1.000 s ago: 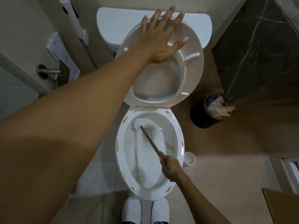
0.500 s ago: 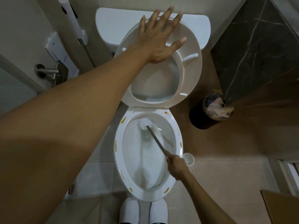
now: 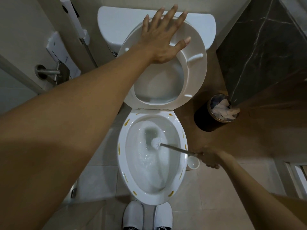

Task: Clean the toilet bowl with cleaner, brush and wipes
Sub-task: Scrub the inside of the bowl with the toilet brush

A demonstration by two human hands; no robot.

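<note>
White glazed ceramic forms the one oval toilet bowl (image 3: 131,170), its rim dotted with yellow-brown smears. Above it the single glossy plastic seat ring (image 3: 197,67) stands raised against the tank (image 3: 116,22); the left hand (image 3: 162,39), arm stretched far, lies flat on it, fingers spread. At right the right hand (image 3: 209,159) keeps its grip curled round the thin metal-handled brush (image 3: 176,148), whose white round head sits in the water mid-bowl. One small white cup-shaped holder (image 3: 193,162) stands just beside the bowl.

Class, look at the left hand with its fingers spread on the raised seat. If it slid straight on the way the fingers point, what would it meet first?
Probably the toilet tank: the left hand already reaches past the raised seat rim, though depth is unclear.
</note>
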